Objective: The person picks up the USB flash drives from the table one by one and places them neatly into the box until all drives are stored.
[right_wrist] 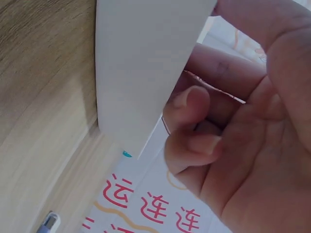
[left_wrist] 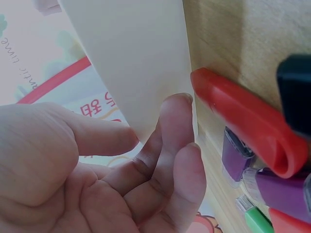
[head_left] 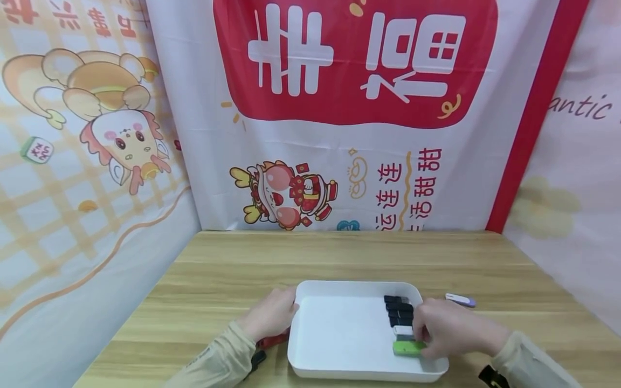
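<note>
Left hand (head_left: 269, 315) grips a white tray (head_left: 339, 334) by its left rim; right hand (head_left: 451, 328) pinches a green USB stick (head_left: 406, 348), nearest in the row of sticks (head_left: 400, 309) inside, right. Seemingly lining up; next, straighten and let go.

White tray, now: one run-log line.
left hand: grips white tray, left wall | right hand: pinches green stick | black sticks: in tray, right side

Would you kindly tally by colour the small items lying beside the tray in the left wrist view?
Red items: 2, one cropped
Purple items: 2
Green item: 1
Black item, cropped: 1
Total: 6 that I can make out
</note>
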`<move>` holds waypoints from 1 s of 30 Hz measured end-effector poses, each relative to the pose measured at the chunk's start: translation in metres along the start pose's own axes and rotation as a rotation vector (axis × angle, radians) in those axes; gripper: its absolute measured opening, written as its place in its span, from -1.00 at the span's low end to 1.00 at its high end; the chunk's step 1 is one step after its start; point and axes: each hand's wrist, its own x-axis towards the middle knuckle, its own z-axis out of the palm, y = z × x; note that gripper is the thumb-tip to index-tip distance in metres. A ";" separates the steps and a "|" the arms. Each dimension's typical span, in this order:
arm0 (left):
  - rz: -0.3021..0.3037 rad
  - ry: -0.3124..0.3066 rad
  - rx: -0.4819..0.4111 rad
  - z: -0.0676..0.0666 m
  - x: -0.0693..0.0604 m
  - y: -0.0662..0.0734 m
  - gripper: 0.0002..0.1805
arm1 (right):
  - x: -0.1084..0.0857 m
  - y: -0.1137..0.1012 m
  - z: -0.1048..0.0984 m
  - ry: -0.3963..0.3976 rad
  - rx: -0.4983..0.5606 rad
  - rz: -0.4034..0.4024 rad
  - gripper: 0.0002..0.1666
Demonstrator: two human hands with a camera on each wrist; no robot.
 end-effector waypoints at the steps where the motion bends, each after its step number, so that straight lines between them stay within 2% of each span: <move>1: 0.001 -0.001 0.001 0.000 -0.001 0.000 -0.79 | 0.000 0.000 0.001 -0.010 -0.001 0.000 -0.75; 6: -0.002 -0.005 0.002 0.000 -0.003 0.000 -0.79 | 0.001 -0.002 0.005 -0.018 -0.060 0.008 -0.67; 12: 0.010 0.009 0.013 0.000 -0.002 -0.001 -0.79 | -0.002 -0.006 0.006 0.025 -0.181 0.015 -0.63; 23: 0.038 0.038 0.034 0.001 -0.002 -0.003 -0.83 | -0.003 -0.010 0.003 0.012 -0.185 0.049 -0.60; 26: 0.031 0.034 0.033 0.001 -0.002 -0.003 -0.84 | -0.007 -0.013 0.000 0.057 -0.189 0.021 -0.65; 30: 0.029 0.036 0.038 0.002 -0.001 -0.003 -0.83 | -0.014 -0.011 -0.012 0.149 -0.191 0.051 -0.74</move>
